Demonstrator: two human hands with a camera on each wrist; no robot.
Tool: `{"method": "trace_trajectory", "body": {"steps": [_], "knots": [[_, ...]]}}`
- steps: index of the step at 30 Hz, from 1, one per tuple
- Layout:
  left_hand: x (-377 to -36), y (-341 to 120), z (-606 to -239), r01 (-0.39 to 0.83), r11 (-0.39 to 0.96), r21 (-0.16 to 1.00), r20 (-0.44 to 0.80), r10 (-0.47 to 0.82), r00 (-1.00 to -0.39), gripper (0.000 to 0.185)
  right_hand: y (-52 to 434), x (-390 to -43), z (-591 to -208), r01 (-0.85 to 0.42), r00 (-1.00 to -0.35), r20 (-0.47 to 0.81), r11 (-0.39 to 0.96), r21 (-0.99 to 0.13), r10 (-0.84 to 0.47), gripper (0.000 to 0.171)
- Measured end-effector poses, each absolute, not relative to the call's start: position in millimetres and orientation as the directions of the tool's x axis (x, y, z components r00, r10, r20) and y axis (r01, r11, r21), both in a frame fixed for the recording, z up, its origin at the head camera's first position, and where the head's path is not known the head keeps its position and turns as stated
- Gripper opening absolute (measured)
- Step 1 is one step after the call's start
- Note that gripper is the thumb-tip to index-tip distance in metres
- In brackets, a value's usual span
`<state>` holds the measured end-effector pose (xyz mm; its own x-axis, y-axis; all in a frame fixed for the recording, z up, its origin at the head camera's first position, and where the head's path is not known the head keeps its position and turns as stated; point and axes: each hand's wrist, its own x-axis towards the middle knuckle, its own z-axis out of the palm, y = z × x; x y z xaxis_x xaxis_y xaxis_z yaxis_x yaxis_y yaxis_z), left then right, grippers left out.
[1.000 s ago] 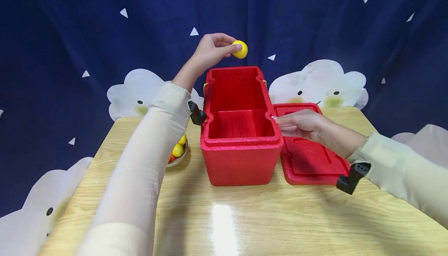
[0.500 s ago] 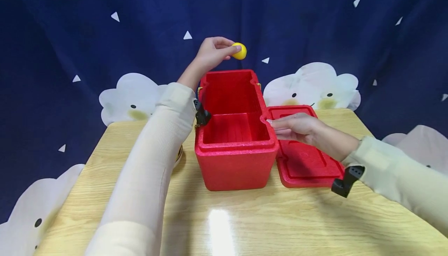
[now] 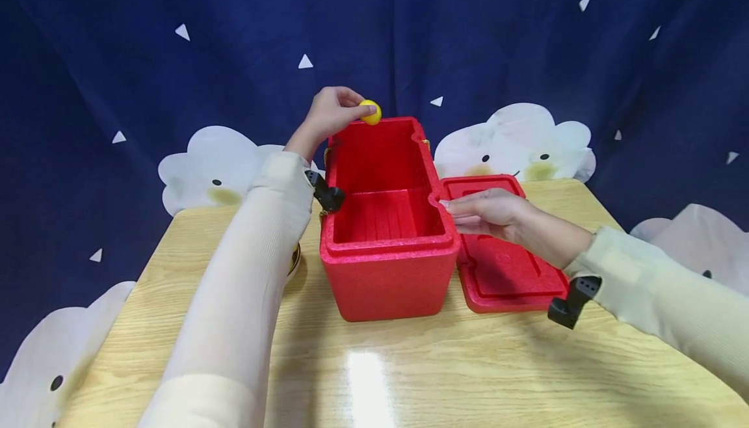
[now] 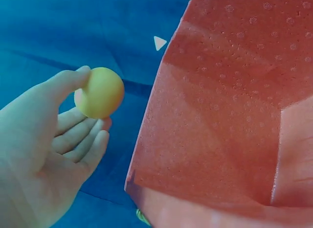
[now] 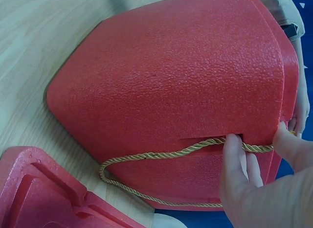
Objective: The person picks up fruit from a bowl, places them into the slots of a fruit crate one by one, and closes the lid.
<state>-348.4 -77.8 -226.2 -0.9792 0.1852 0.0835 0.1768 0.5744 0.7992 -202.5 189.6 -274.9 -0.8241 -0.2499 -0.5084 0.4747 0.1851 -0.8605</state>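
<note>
In the head view my left hand (image 3: 330,112) pinches a small yellow ball (image 3: 371,112) between thumb and fingers, over the far left rim of an uncovered red foam box (image 3: 386,285). The left wrist view shows the ball (image 4: 100,93) outside the box wall (image 4: 205,120), with the thumb on top and the fingers below. My right hand (image 3: 497,213) rests against the box's right side. In the right wrist view its fairly straight fingers touch the outer wall by a gold rope (image 5: 161,154), the thumb at the rim.
The red lid (image 3: 515,278) lies on the wooden table (image 3: 480,369) right of the box. A bowl (image 3: 294,265) stands to the left, mostly hidden behind my left sleeve (image 3: 234,291). A dark blue curtain (image 3: 497,38) with white cloud shapes hangs behind.
My left hand has moved left and down with the yellow ball, towards the box's far left rim. My right hand stays at the box's side. The head view has shifted slightly.
</note>
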Motion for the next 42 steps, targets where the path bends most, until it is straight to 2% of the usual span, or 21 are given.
{"method": "trace_trajectory", "body": {"steps": [11,18,24,32,36,42], "knots": [[-349.5,-77.7,-228.2,0.143,0.652,0.745,-0.010,0.225,-0.974,0.038,188.1,-204.2,-274.4,0.485,-0.825,-0.520,0.193,-0.853,-0.220,0.062],[-348.8,-75.2,-224.1,0.174,0.699,0.693,-0.022,0.262,-0.965,0.036,185.0,-206.1,-273.4,0.486,-0.828,-0.525,0.216,-0.847,-0.196,0.061],[-348.2,-73.4,-223.6,0.195,0.726,0.659,-0.059,0.308,-0.949,0.034,184.5,-206.8,-274.9,0.490,-0.826,-0.520,0.176,-0.854,-0.219,0.060],[-342.0,-68.5,-214.9,0.131,0.761,0.635,-0.126,0.270,-0.955,0.040,182.4,-207.9,-276.7,0.483,-0.829,-0.515,0.188,-0.855,-0.217,0.059],[-337.1,-63.1,-203.7,0.143,0.773,0.618,-0.109,0.265,-0.958,0.042,181.7,-208.8,-277.5,0.481,-0.830,-0.514,0.188,-0.856,-0.218,0.059],[-325.4,-64.4,-184.7,0.251,0.761,0.597,-0.033,0.336,-0.941,0.038,180.0,-210.6,-279.4,0.472,-0.836,-0.507,0.199,-0.859,-0.208,0.059]]}}
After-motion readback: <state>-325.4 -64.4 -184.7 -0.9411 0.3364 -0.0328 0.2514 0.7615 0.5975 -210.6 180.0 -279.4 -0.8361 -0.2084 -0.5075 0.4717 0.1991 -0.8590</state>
